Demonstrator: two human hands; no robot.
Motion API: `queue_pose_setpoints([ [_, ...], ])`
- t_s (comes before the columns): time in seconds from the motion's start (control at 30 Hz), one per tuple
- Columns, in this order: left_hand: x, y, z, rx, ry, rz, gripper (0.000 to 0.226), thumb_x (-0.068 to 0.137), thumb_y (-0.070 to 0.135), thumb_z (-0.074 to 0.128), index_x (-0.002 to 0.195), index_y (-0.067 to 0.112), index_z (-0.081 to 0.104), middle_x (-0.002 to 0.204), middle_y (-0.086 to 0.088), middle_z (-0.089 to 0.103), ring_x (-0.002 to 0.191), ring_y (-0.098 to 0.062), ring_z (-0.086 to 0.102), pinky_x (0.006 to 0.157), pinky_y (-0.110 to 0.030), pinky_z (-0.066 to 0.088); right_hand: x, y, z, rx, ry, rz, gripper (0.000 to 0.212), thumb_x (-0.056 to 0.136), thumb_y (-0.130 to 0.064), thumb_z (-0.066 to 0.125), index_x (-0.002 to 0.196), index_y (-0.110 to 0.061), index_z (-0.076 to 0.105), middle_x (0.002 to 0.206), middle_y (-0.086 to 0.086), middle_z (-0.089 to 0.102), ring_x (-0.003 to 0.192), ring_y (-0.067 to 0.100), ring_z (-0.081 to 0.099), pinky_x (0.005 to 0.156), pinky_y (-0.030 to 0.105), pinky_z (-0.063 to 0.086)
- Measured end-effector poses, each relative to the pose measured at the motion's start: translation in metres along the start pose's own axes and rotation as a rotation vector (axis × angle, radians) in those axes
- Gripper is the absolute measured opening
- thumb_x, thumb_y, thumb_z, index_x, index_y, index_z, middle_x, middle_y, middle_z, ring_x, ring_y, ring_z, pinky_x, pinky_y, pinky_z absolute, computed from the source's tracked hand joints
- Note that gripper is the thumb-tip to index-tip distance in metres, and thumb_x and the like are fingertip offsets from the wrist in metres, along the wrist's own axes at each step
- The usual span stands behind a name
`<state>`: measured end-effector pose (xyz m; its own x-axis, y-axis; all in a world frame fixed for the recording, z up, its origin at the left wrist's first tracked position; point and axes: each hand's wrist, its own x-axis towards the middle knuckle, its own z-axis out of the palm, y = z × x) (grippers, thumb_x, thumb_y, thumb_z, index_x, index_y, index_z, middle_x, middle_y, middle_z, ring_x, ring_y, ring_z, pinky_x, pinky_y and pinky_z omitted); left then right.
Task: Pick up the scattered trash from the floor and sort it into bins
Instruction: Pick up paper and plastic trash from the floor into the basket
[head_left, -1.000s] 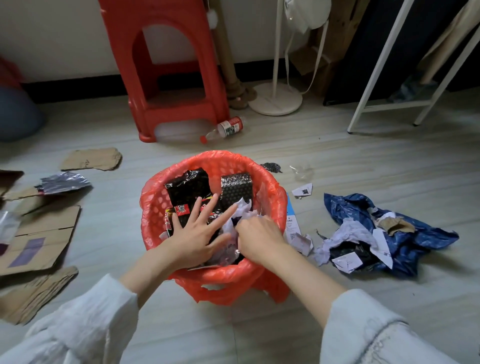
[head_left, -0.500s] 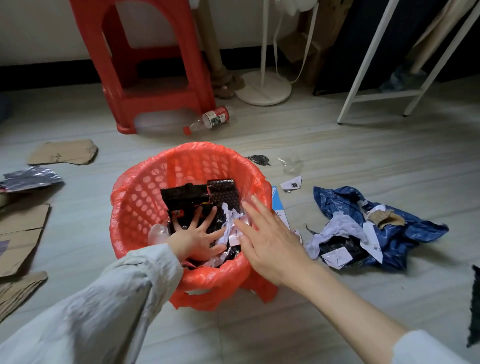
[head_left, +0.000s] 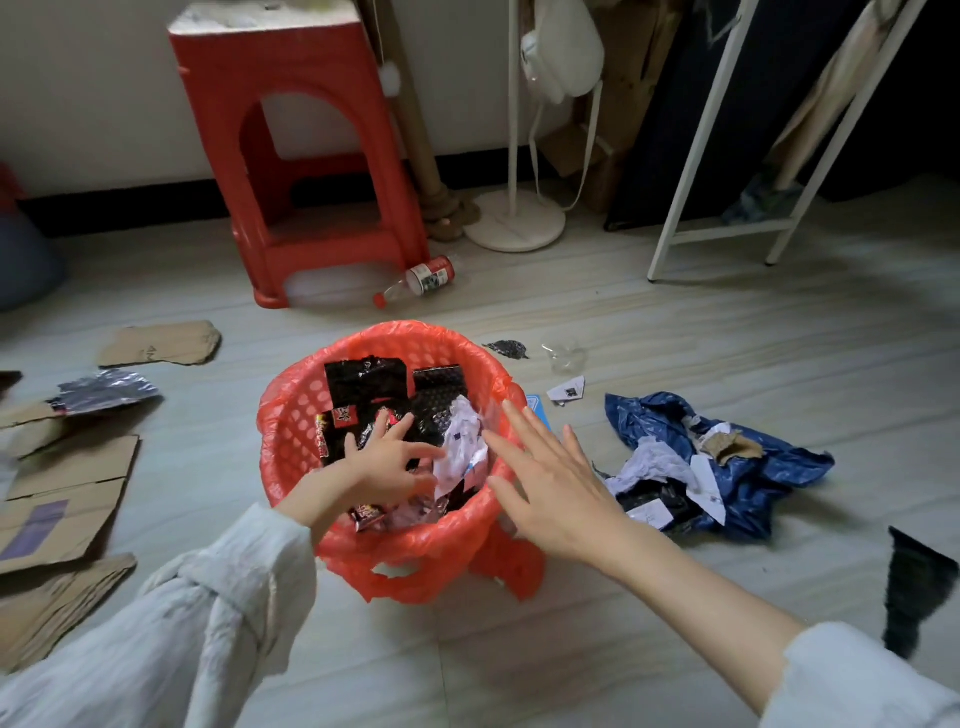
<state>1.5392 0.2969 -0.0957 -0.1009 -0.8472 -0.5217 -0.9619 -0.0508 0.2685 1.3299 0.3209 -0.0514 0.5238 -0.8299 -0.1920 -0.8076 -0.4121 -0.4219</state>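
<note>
Left hand (head_left: 387, 462) reaches into the red bin (head_left: 291, 431) at centre, fingers spread flat, pressing the trash (head_left: 457, 441) down. Right hand (head_left: 550, 478) hovers over the 3 o'clock rim, fingers straight and wide, holding nothing.

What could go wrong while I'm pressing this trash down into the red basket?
The left hand pushes wrappers into the red mesh basket lined with a red plastic bag; the thin liner could tear. The basket looks full, so crumpled white paper may spill. The open right hand, hovering by the rim, could tip it.
</note>
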Motion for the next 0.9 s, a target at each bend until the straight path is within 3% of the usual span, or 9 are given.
queue_pose_setpoints([
  [0.17, -0.026, 0.022, -0.02, -0.084, 0.236, 0.153, 0.022, 0.09, 0.014, 0.048, 0.101, 0.026, 0.063, 0.153, -0.013, 0.02, 0.144, -0.027, 0.006, 0.113, -0.052, 0.018, -0.035, 0.01, -0.031, 0.009, 0.021, 0.08, 0.05, 0.098, -0.029, 0.034, 0.146, -0.029, 0.02, 0.158, -0.003, 0.002, 0.145, 0.011, 0.001, 0.117, 0.041, -0.005],
  [0.27, -0.038, 0.052, -0.026, -0.122, 0.451, 0.319, 0.028, 0.086, 0.0, 0.046, 0.102, 0.012, 0.066, 0.141, -0.013, 0.04, 0.136, -0.025, 0.03, 0.109, -0.035, 0.031, -0.058, 0.03, -0.042, 0.009, 0.037, 0.163, 0.049, 0.098, -0.028, 0.035, 0.146, -0.025, 0.023, 0.156, -0.003, 0.014, 0.143, 0.012, 0.011, 0.117, 0.04, 0.003],
  [0.4, -0.036, 0.105, -0.018, -0.047, 0.586, 0.582, 0.033, 0.081, -0.004, 0.048, 0.103, 0.013, 0.065, 0.119, -0.007, 0.056, 0.111, -0.025, 0.051, 0.091, -0.037, 0.046, -0.081, 0.075, -0.037, 0.048, 0.07, 0.302, 0.045, 0.097, -0.025, 0.037, 0.142, -0.021, 0.031, 0.151, -0.001, 0.03, 0.139, 0.018, 0.025, 0.114, 0.039, 0.019],
  [0.57, -0.004, 0.156, 0.047, 0.004, 0.401, 0.653, 0.038, 0.084, 0.0, 0.046, 0.116, 0.015, 0.059, 0.122, -0.007, 0.053, 0.112, -0.026, 0.051, 0.085, -0.041, 0.049, -0.097, 0.138, 0.005, 0.005, -0.014, 0.417, 0.048, 0.095, -0.027, 0.039, 0.142, -0.021, 0.031, 0.148, 0.001, 0.035, 0.136, 0.021, 0.031, 0.11, 0.037, 0.028],
  [0.67, 0.013, 0.154, 0.106, 0.176, 0.176, 0.513, 0.054, 0.085, 0.003, 0.044, 0.136, 0.021, 0.04, 0.142, -0.01, 0.032, 0.127, -0.029, 0.036, 0.101, -0.04, 0.038, -0.086, 0.163, 0.033, 0.024, -0.121, 0.401, 0.049, 0.096, -0.024, 0.038, 0.144, -0.019, 0.028, 0.149, 0.003, 0.031, 0.137, 0.023, 0.027, 0.111, 0.035, 0.028],
  [0.73, 0.024, 0.139, 0.135, 0.304, 0.047, 0.374, 0.06, 0.089, 0.01, 0.043, 0.144, 0.025, 0.023, 0.154, -0.009, 0.009, 0.14, -0.03, 0.014, 0.109, -0.038, 0.022, -0.076, 0.173, 0.051, 0.005, -0.166, 0.359, 0.05, 0.096, -0.023, 0.038, 0.145, -0.019, 0.026, 0.149, 0.005, 0.03, 0.137, 0.024, 0.026, 0.111, 0.036, 0.027],
  [0.8, 0.043, 0.113, 0.164, 0.333, 0.027, 0.271, 0.06, 0.093, 0.019, 0.04, 0.146, 0.027, 0.014, 0.156, -0.012, -0.002, 0.142, -0.038, 0.004, 0.112, -0.045, 0.018, -0.059, 0.183, 0.072, -0.014, -0.211, 0.328, 0.05, 0.096, -0.023, 0.039, 0.144, -0.017, 0.026, 0.149, 0.006, 0.029, 0.137, 0.025, 0.025, 0.111, 0.038, 0.027],
  [0.83, 0.053, 0.1, 0.175, 0.343, 0.111, 0.273, 0.061, 0.09, 0.022, 0.039, 0.146, 0.025, 0.015, 0.155, -0.016, 0.006, 0.14, -0.043, 0.014, 0.11, -0.051, 0.027, -0.048, 0.187, 0.082, -0.013, -0.231, 0.319, 0.051, 0.095, -0.023, 0.041, 0.144, -0.016, 0.026, 0.149, 0.008, 0.029, 0.137, 0.025, 0.024, 0.112, 0.038, 0.026],
  [0.9, 0.069, 0.078, 0.187, 0.334, 0.099, 0.205, 0.072, 0.077, 0.032, 0.049, 0.142, 0.021, 0.022, 0.149, -0.022, 0.027, 0.128, -0.044, 0.039, 0.096, -0.055, 0.042, -0.027, 0.188, 0.101, 0.027, -0.251, 0.317, 0.055, 0.095, -0.022, 0.044, 0.145, -0.012, 0.023, 0.151, 0.011, 0.025, 0.14, 0.024, 0.021, 0.114, 0.035, 0.022],
])
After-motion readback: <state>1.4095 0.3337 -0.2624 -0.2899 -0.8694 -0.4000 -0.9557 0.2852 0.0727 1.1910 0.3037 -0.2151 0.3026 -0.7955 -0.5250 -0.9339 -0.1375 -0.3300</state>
